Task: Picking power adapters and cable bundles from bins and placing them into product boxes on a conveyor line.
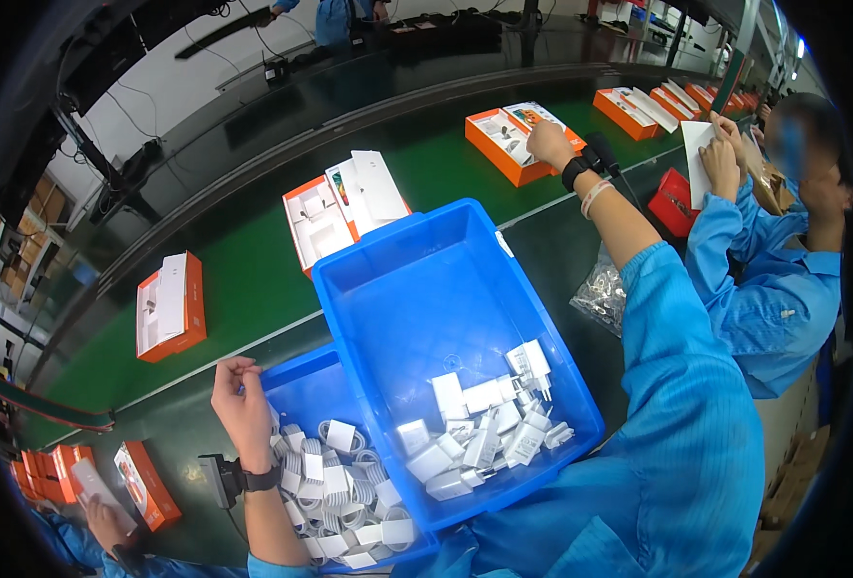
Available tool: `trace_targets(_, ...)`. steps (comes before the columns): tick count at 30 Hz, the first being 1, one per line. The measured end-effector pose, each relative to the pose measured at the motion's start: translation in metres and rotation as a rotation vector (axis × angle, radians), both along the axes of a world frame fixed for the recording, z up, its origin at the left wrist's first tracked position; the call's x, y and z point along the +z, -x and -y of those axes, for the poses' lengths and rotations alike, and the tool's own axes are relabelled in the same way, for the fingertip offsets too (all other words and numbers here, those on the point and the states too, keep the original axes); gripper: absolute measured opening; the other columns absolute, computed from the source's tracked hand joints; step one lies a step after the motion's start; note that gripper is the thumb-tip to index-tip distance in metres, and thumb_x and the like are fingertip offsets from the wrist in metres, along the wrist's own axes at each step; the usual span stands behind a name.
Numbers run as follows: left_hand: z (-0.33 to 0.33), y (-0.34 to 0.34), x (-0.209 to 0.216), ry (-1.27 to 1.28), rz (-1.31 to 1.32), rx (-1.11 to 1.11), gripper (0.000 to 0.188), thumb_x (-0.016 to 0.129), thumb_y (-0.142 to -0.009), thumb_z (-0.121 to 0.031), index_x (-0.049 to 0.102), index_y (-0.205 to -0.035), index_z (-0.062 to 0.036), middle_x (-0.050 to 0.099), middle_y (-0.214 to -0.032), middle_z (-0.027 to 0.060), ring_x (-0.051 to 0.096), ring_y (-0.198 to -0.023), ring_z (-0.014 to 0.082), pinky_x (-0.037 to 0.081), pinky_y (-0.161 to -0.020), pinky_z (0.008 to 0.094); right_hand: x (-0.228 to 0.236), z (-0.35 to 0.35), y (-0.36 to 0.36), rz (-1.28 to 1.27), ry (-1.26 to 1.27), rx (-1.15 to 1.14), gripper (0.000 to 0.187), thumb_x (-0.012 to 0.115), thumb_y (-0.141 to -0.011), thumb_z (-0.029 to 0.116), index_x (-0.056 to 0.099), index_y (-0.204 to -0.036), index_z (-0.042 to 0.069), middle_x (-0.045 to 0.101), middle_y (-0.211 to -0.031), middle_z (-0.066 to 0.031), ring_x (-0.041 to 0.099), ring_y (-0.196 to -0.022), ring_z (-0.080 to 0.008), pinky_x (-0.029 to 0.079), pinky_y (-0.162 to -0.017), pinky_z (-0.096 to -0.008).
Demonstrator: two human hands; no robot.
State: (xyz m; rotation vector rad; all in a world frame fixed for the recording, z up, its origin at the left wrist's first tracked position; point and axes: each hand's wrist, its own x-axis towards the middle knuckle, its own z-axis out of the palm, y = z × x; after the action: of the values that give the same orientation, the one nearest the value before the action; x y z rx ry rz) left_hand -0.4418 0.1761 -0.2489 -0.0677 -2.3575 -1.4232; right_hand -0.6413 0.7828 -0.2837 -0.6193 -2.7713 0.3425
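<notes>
My right hand (550, 146) reaches over an open orange-and-white box (508, 159) on the green belt. Its fingers are curled down at the box, and what they hold, if anything, is hidden. My left hand (238, 393) is closed, thumb against curled fingers, above the edge of the lower blue bin (301, 366). I cannot make out anything in it. Bundled white cables (335, 486) with white paper wraps fill that bin. A second blue bin (417, 289) rests tilted partly on top, with white charger plugs (489, 429) gathered at its near end.
More open boxes stand on the green belt (243, 279): one (344, 207) behind the bins, one (171, 308) at left. A bag of small metal parts (602, 292) and a red container (675, 202) lie at right. Co-workers sit at right (754, 231) and lower left (108, 525).
</notes>
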Motion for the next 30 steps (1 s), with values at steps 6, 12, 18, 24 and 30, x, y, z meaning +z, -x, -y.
trace_targets(6, -0.001, -0.001, -0.002, -0.018, 0.028, -0.038, 0.01, 0.05, -0.089, 0.006, 0.059, -0.093, 0.0044, 0.063, -0.083, 0.0059, 0.06, -0.078, 0.01, 0.047, -0.073, 0.0238, -0.001, 0.004, -0.012, -0.054, -0.122, 0.117, 0.018, 0.062, -0.084, 0.013, 0.074, -0.088, 0.0, 0.071, -0.094, -0.0245, 0.071, -0.091, -0.038, 0.056, -0.083, -0.0448)
trace_targets(12, -0.002, -0.001, -0.003, -0.009, 0.071, -0.064, 0.012, 0.047, -0.091, 0.006, 0.058, -0.095, 0.0032, 0.062, -0.086, 0.0046, 0.06, -0.08, 0.0086, 0.047, -0.075, 0.0217, -0.007, 0.004, -0.015, 0.137, -0.294, 0.019, 0.019, 0.062, -0.087, 0.013, 0.074, -0.096, 0.003, 0.072, -0.098, -0.0229, 0.07, -0.094, -0.039, 0.057, -0.083, -0.0451)
trace_targets(18, -0.002, -0.003, -0.003, 0.008, 0.018, -0.038, 0.01, 0.051, -0.091, 0.003, 0.06, -0.095, 0.0042, 0.065, -0.083, 0.0063, 0.061, -0.078, 0.0103, 0.048, -0.073, 0.0233, -0.015, -0.022, -0.005, 0.228, -0.316, 0.115, 0.023, 0.059, -0.087, 0.016, 0.074, -0.1, 0.004, 0.071, -0.098, -0.0248, 0.069, -0.099, -0.0403, 0.054, -0.091, -0.047)
trace_targets(24, -0.004, 0.004, -0.009, -0.029, 0.106, -0.078, 0.01, 0.052, -0.092, 0.002, 0.061, -0.096, 0.0049, 0.066, -0.084, 0.0061, 0.062, -0.079, 0.0093, 0.048, -0.071, 0.0233, 0.059, 0.151, -0.076, -0.536, 0.239, 0.712, 0.024, 0.061, -0.088, 0.013, 0.071, -0.107, 0.003, 0.067, -0.108, -0.021, 0.066, -0.095, -0.0352, 0.054, -0.083, -0.0412)
trace_targets(30, -0.012, -0.002, -0.002, 0.054, 0.13, -0.169, 0.011, 0.054, -0.091, 0.0, 0.062, -0.097, 0.0047, 0.066, -0.081, 0.0067, 0.061, -0.074, 0.0093, 0.048, -0.068, 0.0226, 0.063, 0.269, -0.201, 0.46, 0.186, 1.319, 0.03, 0.064, -0.087, 0.02, 0.068, -0.11, 0.003, 0.064, -0.11, -0.0169, 0.066, -0.096, -0.0345, 0.053, -0.084, -0.0434)
